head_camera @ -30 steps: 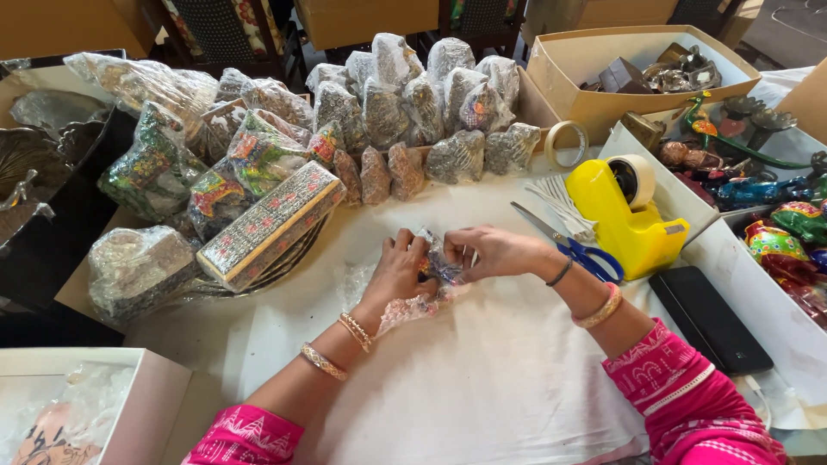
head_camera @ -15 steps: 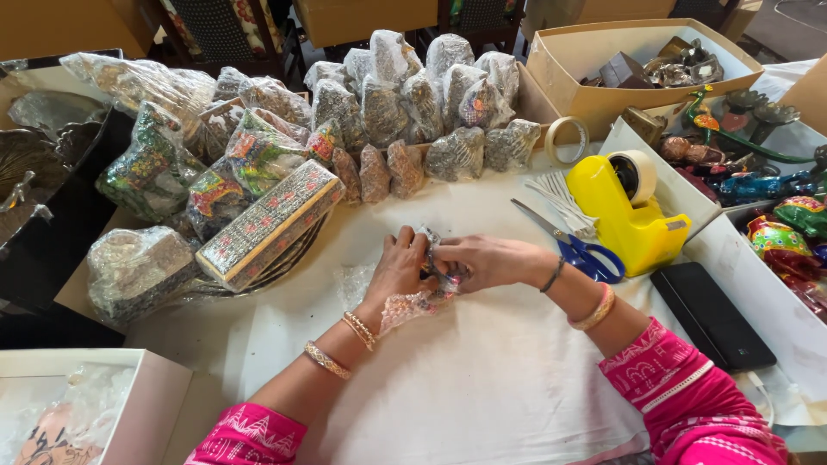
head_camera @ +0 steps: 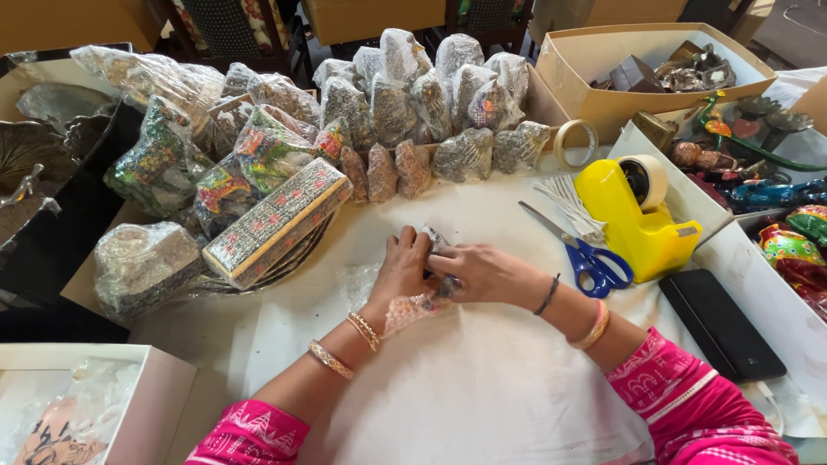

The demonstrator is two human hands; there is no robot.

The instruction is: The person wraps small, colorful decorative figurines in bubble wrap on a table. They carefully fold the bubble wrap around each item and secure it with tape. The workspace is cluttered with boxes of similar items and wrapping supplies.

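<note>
My left hand [head_camera: 402, 269] and my right hand [head_camera: 484, 271] meet over the white table [head_camera: 482, 387], both gripping a small item wrapped in clear bubble wrap [head_camera: 412, 308]. The item itself is mostly hidden between my fingers; a bit of wrap sticks out above at the fingertips and below my left palm. Both wrists wear bangles and the sleeves are pink.
Blue-handled scissors [head_camera: 589, 257] and a yellow tape dispenser [head_camera: 642, 215] lie right of my hands, with a black flat device [head_camera: 722, 324] nearer. Several bubble-wrapped figures [head_camera: 431, 95] and a patterned long box [head_camera: 277, 222] crowd the back and left. Open cardboard boxes [head_camera: 603, 82] stand at right.
My hands have pressed closer together around the wrapped item and shifted slightly; the wrap now bunches under my left palm. Nothing else moved.
</note>
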